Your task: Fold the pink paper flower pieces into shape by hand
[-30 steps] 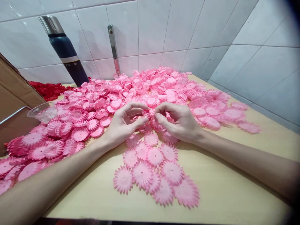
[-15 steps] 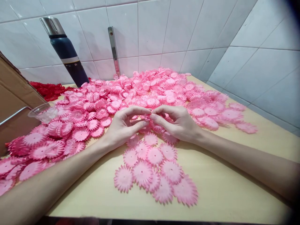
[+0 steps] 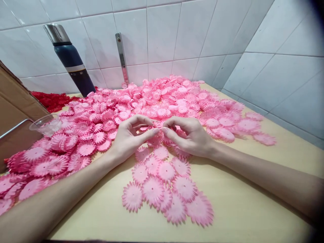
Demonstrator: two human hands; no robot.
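Note:
My left hand (image 3: 131, 136) and my right hand (image 3: 188, 135) face each other above the middle of the table, fingertips a short gap apart. Thumb and index finger of each are curled in a pinch at a pink artificial flower petal disc (image 3: 157, 124). It blends with the pink discs behind, so its outline is hard to make out. Below my hands, several round, fringed petal discs (image 3: 153, 190) with small centre holes lie flat, partly overlapping. Behind my hands spreads a large heap of pink petal discs (image 3: 162, 92).
A dark blue bottle (image 3: 72, 62) with a steel cap stands by the tiled wall (image 3: 162, 37), near red petal pieces (image 3: 52, 101). At left are a clear plastic cup (image 3: 45, 126) and a cardboard box (image 3: 17, 111). The pale table (image 3: 240, 189) ends at the front edge.
The fingertips of my two hands have drawn slightly apart, my left hand shifting a little left. The whole view has tilted slightly; the discs on the table lie as before.

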